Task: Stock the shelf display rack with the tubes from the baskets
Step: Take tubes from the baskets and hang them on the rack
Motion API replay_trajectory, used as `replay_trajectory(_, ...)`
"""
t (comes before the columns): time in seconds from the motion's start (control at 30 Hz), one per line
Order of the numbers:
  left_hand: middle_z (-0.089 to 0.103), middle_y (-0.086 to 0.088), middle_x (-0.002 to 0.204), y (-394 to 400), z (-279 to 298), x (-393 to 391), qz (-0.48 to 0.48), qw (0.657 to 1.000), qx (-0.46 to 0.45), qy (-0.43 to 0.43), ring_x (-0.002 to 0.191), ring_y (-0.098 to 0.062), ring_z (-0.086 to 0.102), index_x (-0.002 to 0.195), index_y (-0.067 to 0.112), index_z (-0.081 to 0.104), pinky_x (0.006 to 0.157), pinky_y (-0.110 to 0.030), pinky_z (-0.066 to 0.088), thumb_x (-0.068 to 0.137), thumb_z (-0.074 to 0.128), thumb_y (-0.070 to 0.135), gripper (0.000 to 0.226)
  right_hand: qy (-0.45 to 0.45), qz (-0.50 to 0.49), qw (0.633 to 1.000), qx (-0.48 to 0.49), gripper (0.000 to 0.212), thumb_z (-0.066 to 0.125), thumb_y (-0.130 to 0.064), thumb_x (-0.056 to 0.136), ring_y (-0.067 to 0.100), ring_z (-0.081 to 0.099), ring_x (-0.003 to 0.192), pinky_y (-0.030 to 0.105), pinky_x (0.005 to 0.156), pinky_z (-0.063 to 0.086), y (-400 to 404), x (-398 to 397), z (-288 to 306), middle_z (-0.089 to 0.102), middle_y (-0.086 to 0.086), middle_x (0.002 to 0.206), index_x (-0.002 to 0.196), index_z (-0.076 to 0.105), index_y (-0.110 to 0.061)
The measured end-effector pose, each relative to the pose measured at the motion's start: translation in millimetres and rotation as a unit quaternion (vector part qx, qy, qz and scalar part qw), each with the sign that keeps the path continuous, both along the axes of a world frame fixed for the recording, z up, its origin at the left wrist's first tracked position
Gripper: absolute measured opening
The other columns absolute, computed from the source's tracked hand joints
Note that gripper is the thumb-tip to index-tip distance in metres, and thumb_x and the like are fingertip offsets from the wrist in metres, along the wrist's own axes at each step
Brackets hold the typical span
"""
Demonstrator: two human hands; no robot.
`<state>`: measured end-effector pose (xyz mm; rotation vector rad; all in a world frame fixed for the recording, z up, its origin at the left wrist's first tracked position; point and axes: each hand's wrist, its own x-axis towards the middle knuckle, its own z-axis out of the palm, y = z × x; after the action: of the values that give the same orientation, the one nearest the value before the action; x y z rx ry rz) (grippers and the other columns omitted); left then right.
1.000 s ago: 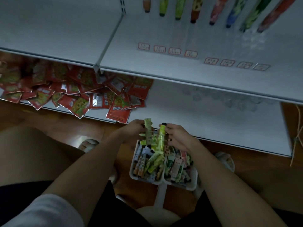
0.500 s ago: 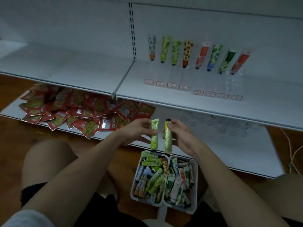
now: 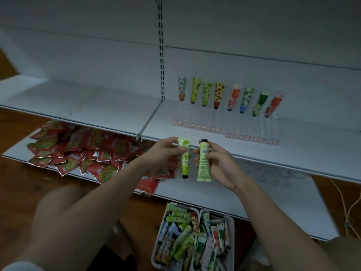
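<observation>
Both hands were up in front of the middle shelf (image 3: 254, 145), each with its own tube. The left hand (image 3: 166, 151) had its grip closed round a slim green tube (image 3: 184, 159) with a leafy print: thumb across the front, fingers curled behind, flat crimped end up and little black cap pointing down. The right hand (image 3: 218, 163) pinched a pale yellow-green tube (image 3: 204, 163) the other way up, black cap on top and wide crimped end at the bottom, its back side with small print and a barcode facing the camera. The two tubes hung just beside each other, not touching, both roughly upright.

Up around 12 to 1 o'clock from the hands, a row of eight tubes (image 3: 215, 94) stood cap-down in a clear plastic holder at the back of that white metal shelf, all soft squeezy shapes tapering from a flat top to a round cap, in orange, green, sunflower, pink, blue and red prints. Small red-bordered price labels (image 3: 214, 130) sat in a line in front of them.

Down at 6 o'clock, two white plastic baskets (image 3: 231, 231) with rounded corners sat side by side on the wooden floor (image 3: 19, 182), heaped with more tubes lying every which way. Over at 9 o'clock, a messy pile of shiny red foil packets (image 3: 78, 149) covered the bottom shelf.
</observation>
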<state>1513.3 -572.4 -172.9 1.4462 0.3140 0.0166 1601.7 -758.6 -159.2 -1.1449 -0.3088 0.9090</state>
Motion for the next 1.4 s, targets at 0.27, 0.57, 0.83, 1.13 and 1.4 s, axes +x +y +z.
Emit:
replay_trajectory(0.27,0.066,-0.018,0.094,6,26,12,0.016,1.0,-0.01,-0.016,0.086,-0.029,0.065,0.107,0.01,0.062,0.077,-0.042,0.058,0.094,0.061,0.011,0.014,-0.047,-0.007,0.996,-0.07,0.024,0.055,-0.01,0.098,0.035,0.068,0.075,0.038,0.061,0.057,-7,1,15,0.069,0.025,0.099,0.119,0.052,-0.019)
replay_trajectory(0.57,0.07,-0.015,0.1,16,59,25,0.019,0.997,0.069,-0.017,0.085,-0.034,0.07,0.107,0.01,0.059,0.076,-0.045,0.058,0.095,0.062,0.021,0.015,0.069,0.012,0.997,0.013,0.027,0.043,-0.003,0.097,0.037,0.07,0.098,0.035,0.075,0.061,-4,11,39,0.069,0.026,0.103,0.117,0.062,-0.004)
replay_trajectory(0.83,0.07,-0.017,0.107,20,82,34,0.01,0.995,0.095,-0.018,0.089,-0.04,0.069,0.117,0.009,0.056,0.075,-0.047,0.06,0.096,0.06,0.022,0.025,-0.093,0.009,0.992,-0.088,0.021,0.047,-0.029,0.102,0.03,0.073,0.075,0.03,0.058,0.058,6,17,60,0.073,0.022,0.087,0.115,0.053,-0.013)
replay_trajectory(1.13,0.069,-0.019,0.109,20,83,37,0.007,0.996,0.091,-0.005,0.093,-0.042,0.068,0.116,0.009,0.056,0.072,-0.044,0.06,0.097,0.059,0.02,0.022,-0.188,-0.096,0.971,-0.114,0.031,0.059,-0.029,0.096,0.016,0.037,0.042,0.026,0.042,0.032,4,36,55,0.04,0.005,0.057,0.071,0.064,-0.011)
replay_trajectory(1.4,0.06,-0.024,0.105,27,63,54,0.038,0.997,0.061,0.003,0.093,-0.041,0.068,0.115,0.002,0.047,0.083,-0.052,0.056,0.101,0.048,0.009,0.016,-0.165,-0.089,0.975,-0.122,0.022,0.058,-0.016,0.097,0.023,0.064,0.064,0.03,0.062,0.057,12,64,54,0.07,0.021,0.086,0.1,0.066,0.004)
